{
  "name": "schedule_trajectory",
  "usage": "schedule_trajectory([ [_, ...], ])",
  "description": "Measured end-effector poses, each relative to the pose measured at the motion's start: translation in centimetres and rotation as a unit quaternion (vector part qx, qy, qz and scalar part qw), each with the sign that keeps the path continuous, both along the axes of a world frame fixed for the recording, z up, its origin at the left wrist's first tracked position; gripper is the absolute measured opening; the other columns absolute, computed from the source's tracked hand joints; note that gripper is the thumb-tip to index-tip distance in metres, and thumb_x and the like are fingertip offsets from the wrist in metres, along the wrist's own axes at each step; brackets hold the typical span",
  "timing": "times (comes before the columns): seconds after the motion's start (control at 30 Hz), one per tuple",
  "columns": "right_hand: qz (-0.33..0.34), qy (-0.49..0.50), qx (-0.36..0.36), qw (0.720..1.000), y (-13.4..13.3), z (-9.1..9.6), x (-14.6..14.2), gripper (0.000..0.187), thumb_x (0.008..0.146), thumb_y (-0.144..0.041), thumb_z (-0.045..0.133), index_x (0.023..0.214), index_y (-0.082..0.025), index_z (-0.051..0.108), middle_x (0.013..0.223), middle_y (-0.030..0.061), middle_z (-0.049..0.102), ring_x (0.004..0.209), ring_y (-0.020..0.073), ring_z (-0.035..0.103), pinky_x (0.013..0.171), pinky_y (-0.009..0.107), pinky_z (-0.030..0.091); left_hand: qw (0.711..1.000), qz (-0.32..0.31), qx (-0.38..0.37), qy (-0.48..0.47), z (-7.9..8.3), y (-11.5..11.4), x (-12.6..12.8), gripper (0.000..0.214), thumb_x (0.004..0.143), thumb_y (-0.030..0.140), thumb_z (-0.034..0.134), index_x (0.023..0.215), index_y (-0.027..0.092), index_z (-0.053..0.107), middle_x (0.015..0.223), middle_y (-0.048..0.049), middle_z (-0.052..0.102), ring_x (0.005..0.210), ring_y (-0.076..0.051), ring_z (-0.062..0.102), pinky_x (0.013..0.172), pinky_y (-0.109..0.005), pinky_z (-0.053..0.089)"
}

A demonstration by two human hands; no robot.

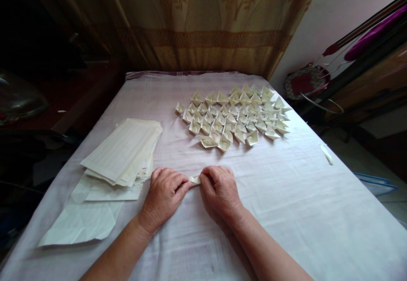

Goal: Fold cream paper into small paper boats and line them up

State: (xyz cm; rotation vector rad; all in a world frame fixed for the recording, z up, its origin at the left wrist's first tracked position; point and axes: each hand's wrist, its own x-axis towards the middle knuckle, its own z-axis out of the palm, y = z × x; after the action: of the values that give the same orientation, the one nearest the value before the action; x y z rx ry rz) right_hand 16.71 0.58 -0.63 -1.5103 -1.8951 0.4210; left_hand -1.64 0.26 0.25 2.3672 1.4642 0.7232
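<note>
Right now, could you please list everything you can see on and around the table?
folded paper piece: one, white, pinched between both hands near the front middle.
paper boats: several dozen, white, clustered at the far middle-right.
lined paper stack: one pile, white, left side.
loose sheets: a few, white, under and in front of the stack.
paper scrap: one, white, right edge.
tablecloth: one, pale lilac-white, covering the table.
curtain: one, gold-brown, behind the table.
left hand: one, gripping the piece.
right hand: one, gripping the piece.

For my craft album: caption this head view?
Both hands pinch a folded paper piece before rows of paper boats.
</note>
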Motion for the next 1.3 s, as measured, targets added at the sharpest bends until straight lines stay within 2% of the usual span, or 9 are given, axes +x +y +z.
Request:
schedule_trajectory([
  [0.2, -0.042, -0.073, 0.009, 0.996, 0.1, -0.1, -0.5, 0.015, 0.088, -0.020, 0.056, 0.073, -0.021, 0.058, 0.071, 0.0019, 0.066, 0.072, 0.0182, 0.055, 0.075, 0.034, 0.028, 0.998, 0.066, -0.009, 0.016, -0.1, 0.1, 0.9, 0.016, 0.091, 0.028, 0.057, 0.078, 0.022, 0.064, 0.077, -0.0002, 0.070, 0.079, -0.020, 0.058, 0.085, -0.037, 0.034],
  [0.3, -0.053, -0.097, 0.012, 0.994, 0.1, -0.2, -0.6, 0.015, 0.088, -0.019, 0.056, 0.073, -0.020, 0.058, 0.071, 0.0024, 0.065, 0.072, 0.0185, 0.054, 0.074, 0.034, 0.028, 0.997, 0.067, -0.023, 0.032, 0.0, 0.2, 1.1, 0.014, 0.091, 0.028, 0.057, 0.080, 0.022, 0.064, 0.078, -0.0004, 0.070, 0.079, -0.021, 0.058, 0.084, -0.038, 0.033],
  [0.4, -0.046, -0.068, 0.011, 0.997, 0.2, -0.3, -0.4, 0.012, 0.088, -0.019, 0.055, 0.077, -0.020, 0.061, 0.073, 0.0022, 0.066, 0.074, 0.0184, 0.056, 0.075, 0.034, 0.030, 0.997, 0.064, -0.029, 0.044, 0.0, 0.3, 1.1, 0.015, 0.092, 0.028, 0.056, 0.080, 0.022, 0.064, 0.077, -0.0003, 0.070, 0.079, -0.021, 0.058, 0.084, -0.038, 0.033],
  [0.47, -0.030, -0.029, 0.013, 0.999, 0.2, -0.4, -0.2, 0.012, 0.089, -0.018, 0.054, 0.093, -0.021, 0.065, 0.084, 0.0035, 0.068, 0.081, 0.0191, 0.058, 0.079, 0.034, 0.033, 0.997, 0.059, -0.026, 0.046, 0.0, 0.5, 1.0, 0.018, 0.093, 0.028, 0.055, 0.079, 0.022, 0.064, 0.076, -0.0003, 0.069, 0.078, -0.021, 0.057, 0.083, -0.037, 0.033],
  [0.57, 0.035, -0.006, 0.027, 0.999, 0.1, -0.3, 0.2, 0.027, 0.087, -0.019, 0.057, 0.111, -0.025, 0.067, 0.115, 0.0081, 0.065, 0.100, 0.0216, 0.058, 0.089, 0.037, 0.037, 0.999, 0.030, -0.027, 0.031, 0.0, 0.6, 0.4, 0.019, 0.093, 0.029, 0.055, 0.078, 0.022, 0.064, 0.078, 0.0003, 0.070, 0.079, -0.019, 0.057, 0.084, -0.036, 0.034],
  [0.7, 0.133, -0.017, 0.003, 0.991, 0.2, -0.1, 0.9, 0.019, 0.081, -0.018, 0.065, 0.097, -0.025, 0.071, 0.126, 0.0087, 0.060, 0.109, 0.0233, 0.057, 0.093, 0.040, 0.038, 0.999, -0.037, -0.039, -0.004, -0.2, 0.6, -0.6, 0.005, 0.086, 0.028, 0.068, 0.089, 0.025, 0.068, 0.087, 0.0022, 0.071, 0.087, -0.018, 0.059, 0.088, -0.036, 0.033],
  [0.77, 0.156, -0.019, -0.008, 0.988, 0.4, 0.0, 1.2, 0.017, 0.078, -0.014, 0.067, 0.092, -0.023, 0.070, 0.125, 0.0091, 0.060, 0.111, 0.0237, 0.056, 0.094, 0.040, 0.038, 0.998, -0.051, -0.033, -0.007, -0.3, 0.4, -0.8, 0.009, 0.084, 0.024, 0.071, 0.092, 0.027, 0.069, 0.087, 0.0032, 0.072, 0.089, -0.018, 0.059, 0.090, -0.037, 0.032],
  [1.0, 0.168, -0.050, -0.020, 0.984, 0.7, 0.4, 1.3, 0.005, 0.081, -0.022, 0.073, 0.085, -0.023, 0.070, 0.123, 0.0085, 0.063, 0.113, 0.0241, 0.056, 0.094, 0.040, 0.038, 0.999, -0.048, 0.015, 0.012, 0.3, 0.0, -0.2, 0.005, 0.086, 0.022, 0.069, 0.082, 0.025, 0.069, 0.079, 0.0028, 0.070, 0.084, -0.019, 0.057, 0.091, -0.040, 0.031],
  [1.3, 0.155, -0.087, -0.040, 0.983, 0.9, 1.6, 0.8, 0.010, 0.088, -0.025, 0.066, 0.081, -0.020, 0.067, 0.121, 0.0080, 0.065, 0.109, 0.0227, 0.057, 0.090, 0.039, 0.037, 0.997, 0.001, -0.031, 0.070, 0.5, 0.3, 0.6, 0.015, 0.090, 0.026, 0.060, 0.076, 0.020, 0.062, 0.079, -0.0011, 0.067, 0.083, -0.020, 0.056, 0.086, -0.039, 0.034],
])
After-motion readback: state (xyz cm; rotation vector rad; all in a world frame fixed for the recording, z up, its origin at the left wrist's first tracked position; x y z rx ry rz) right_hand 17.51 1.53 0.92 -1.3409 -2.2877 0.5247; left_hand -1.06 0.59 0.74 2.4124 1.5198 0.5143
